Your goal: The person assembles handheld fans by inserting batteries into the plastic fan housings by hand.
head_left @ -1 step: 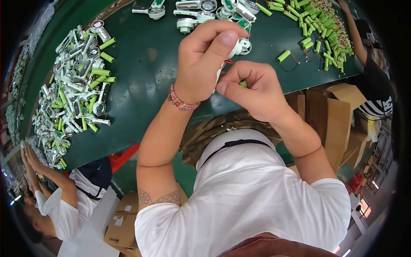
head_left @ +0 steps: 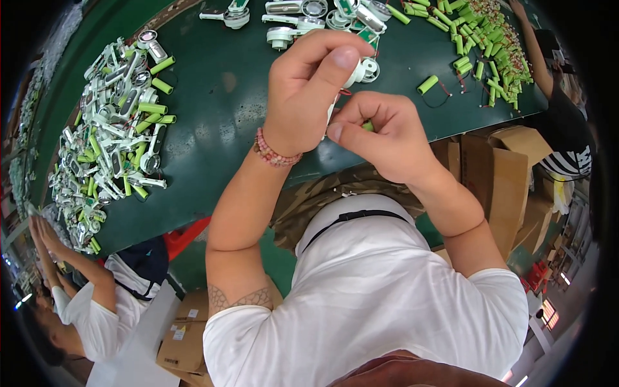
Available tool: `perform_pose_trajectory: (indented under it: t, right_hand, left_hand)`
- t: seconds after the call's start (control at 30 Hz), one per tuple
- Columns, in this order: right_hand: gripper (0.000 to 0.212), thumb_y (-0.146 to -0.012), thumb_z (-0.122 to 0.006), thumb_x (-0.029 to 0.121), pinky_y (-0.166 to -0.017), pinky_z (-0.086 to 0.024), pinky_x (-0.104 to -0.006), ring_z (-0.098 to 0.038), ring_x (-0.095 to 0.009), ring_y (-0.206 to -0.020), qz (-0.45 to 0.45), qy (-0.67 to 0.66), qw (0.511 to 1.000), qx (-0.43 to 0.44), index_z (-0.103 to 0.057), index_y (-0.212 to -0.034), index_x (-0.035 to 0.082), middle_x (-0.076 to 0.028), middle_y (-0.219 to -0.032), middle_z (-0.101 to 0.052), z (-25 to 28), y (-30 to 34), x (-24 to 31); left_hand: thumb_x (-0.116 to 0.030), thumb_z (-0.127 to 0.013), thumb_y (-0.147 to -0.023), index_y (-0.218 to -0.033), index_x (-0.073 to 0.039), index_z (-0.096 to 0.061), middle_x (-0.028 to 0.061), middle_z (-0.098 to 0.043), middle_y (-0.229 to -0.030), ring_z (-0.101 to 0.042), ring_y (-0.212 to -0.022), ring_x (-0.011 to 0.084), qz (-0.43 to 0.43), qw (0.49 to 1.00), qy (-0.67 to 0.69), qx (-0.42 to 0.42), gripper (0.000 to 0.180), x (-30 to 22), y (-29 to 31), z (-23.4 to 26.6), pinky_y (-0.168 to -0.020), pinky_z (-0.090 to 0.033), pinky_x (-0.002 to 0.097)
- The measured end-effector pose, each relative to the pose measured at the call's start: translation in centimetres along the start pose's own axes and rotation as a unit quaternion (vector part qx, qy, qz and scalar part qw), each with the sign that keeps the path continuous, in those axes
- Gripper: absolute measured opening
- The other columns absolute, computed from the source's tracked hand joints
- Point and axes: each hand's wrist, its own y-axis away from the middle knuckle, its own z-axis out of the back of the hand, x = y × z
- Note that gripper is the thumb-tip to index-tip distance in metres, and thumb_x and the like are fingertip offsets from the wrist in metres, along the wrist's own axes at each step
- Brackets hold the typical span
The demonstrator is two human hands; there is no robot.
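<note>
My left hand (head_left: 306, 84) is closed around a white plastic fan body (head_left: 352, 78), mostly hidden behind the fingers and thumb. Just below it, my right hand (head_left: 387, 135) has thumb and forefinger pinched together at the part's lower edge. Between its curled fingers shows a bit of a green battery cell (head_left: 368, 126). A short red wire (head_left: 344, 92) runs in the gap between the two hands. What exactly the right fingertips pinch is too small to tell. Beyond my left hand lie several white fan bodies (head_left: 280, 37) with green circuit boards.
On the green table (head_left: 213, 161), a heap of fan parts with cells (head_left: 122, 122) lies left. A pile of green battery cells (head_left: 480, 39) is far right, one loose cell (head_left: 427, 84) nearer. Cardboard boxes (head_left: 509, 184) stand right. Co-workers (head_left: 97, 290) are at both sides.
My hands hold almost the same pose. At the left, the co-worker's hands have shifted very slightly.
</note>
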Motion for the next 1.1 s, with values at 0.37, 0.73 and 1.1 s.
perform_pose_trajectory:
  t: [0.37,0.73,1.1]
  right_hand:
    - [0.007,-0.080,-0.069,0.003,-0.059,-0.042,-0.0218,-0.055,-0.006,-0.067,-0.030,-0.044,0.998,0.026,-0.068,-0.081,-0.004,-0.002,-0.075,-0.064,0.2,-0.1,0.1]
    - [0.015,-0.085,-0.069,0.004,-0.088,-0.046,-0.0305,-0.060,-0.013,-0.092,0.117,0.031,0.993,0.010,-0.067,-0.099,-0.002,-0.004,-0.090,-0.067,0.8,0.5,-2.0]
    - [0.022,-0.082,-0.065,0.007,-0.109,-0.029,-0.0486,-0.054,-0.037,-0.112,0.209,0.572,0.735,-0.299,-0.066,-0.104,0.006,-0.016,-0.119,-0.057,16.5,4.8,-4.5]
  left_hand:
    - [-0.047,-0.030,-0.104,-0.100,-0.002,-0.067,-0.0007,-0.057,-0.077,-0.048,-0.068,0.0062,0.029,0.998,0.049,0.018,0.058,0.2,0.5,-0.6,-0.061,-0.040,0.0220]
    - [-0.018,-0.057,-0.095,-0.106,-0.001,-0.064,-0.0003,-0.062,-0.092,-0.051,-0.071,0.0038,-0.011,1.000,0.002,0.004,0.022,-0.3,0.2,-0.4,-0.058,-0.040,0.0177]
    - [-0.025,-0.065,-0.090,-0.114,-0.003,-0.065,0.0095,-0.064,-0.100,-0.059,-0.088,0.0158,-0.134,0.722,-0.540,-0.410,0.033,-11.9,2.1,18.5,-0.078,-0.048,0.0269]
